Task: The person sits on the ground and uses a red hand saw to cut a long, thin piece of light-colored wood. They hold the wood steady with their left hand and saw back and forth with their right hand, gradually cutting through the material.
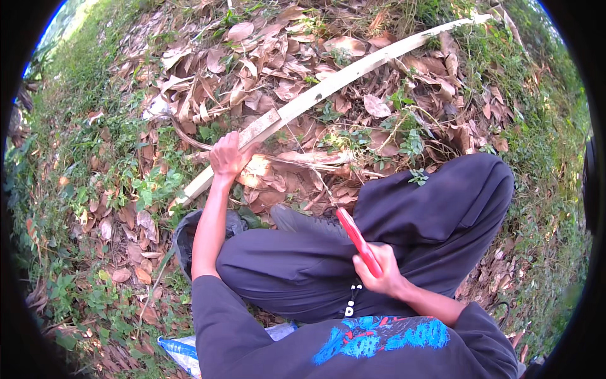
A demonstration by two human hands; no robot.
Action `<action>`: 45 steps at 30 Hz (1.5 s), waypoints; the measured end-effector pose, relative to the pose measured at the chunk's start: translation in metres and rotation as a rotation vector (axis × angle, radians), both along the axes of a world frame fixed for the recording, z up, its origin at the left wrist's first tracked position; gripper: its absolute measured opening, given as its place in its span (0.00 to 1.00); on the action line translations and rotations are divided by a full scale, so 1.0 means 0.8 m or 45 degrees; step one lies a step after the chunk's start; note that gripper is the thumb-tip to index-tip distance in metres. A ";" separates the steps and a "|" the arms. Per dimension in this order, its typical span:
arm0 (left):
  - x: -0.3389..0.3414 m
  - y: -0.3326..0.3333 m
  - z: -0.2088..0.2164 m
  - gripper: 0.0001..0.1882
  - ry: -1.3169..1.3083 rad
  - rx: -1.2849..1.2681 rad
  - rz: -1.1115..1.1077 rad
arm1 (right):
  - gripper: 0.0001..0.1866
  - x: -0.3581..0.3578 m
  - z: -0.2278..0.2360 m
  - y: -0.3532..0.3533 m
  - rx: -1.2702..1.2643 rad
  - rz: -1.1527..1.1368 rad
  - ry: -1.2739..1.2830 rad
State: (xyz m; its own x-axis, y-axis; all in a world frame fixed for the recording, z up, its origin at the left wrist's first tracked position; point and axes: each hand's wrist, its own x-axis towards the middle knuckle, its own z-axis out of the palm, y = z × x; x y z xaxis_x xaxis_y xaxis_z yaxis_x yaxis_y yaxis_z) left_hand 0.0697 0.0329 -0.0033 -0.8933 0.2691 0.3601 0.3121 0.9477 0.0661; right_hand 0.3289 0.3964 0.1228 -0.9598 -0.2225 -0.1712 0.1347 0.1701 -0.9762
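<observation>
My left hand (228,155) is closed on a long pale wooden strip (341,79), which runs from beside my left forearm to the far right. A shorter, browner section (260,126) with a squared end lies along the strip, just beyond my left knuckles. My right hand (380,270) is wrapped round the red handle of a saw (358,237), held over my crossed legs. Its thin blade, nearly edge-on, points up and left toward the strip. I cannot tell if the blade touches the wood; its teeth are too small to make out.
Dry brown leaves (240,88) and low green plants (69,177) cover the ground. A broken branch (309,158) lies beyond my dark shoe (303,221). A black bag (184,243) is by my left forearm, with a blue and white sack (183,354) at the lower left.
</observation>
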 end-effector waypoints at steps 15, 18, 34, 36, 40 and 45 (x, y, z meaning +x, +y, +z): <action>-0.004 0.000 -0.002 0.33 -0.040 -0.001 -0.042 | 0.11 -0.161 -0.057 -0.069 0.005 -0.117 0.122; -0.004 -0.001 0.001 0.33 -0.012 -0.005 -0.028 | 0.09 -0.127 -0.028 -0.052 -0.047 -0.112 0.108; -0.008 0.003 -0.002 0.32 -0.074 -0.031 -0.050 | 0.13 -0.188 -0.056 -0.095 0.087 -0.130 0.248; -0.006 0.007 -0.001 0.32 -0.088 -0.066 -0.019 | 0.12 -0.177 -0.058 -0.089 0.011 -0.147 0.158; 0.003 -0.001 -0.002 0.31 -0.045 -0.063 -0.025 | 0.06 -0.107 -0.008 -0.043 0.004 -0.081 -0.013; -0.002 0.007 0.002 0.30 -0.052 -0.042 -0.040 | 0.04 -0.041 0.009 -0.012 0.008 0.018 -0.065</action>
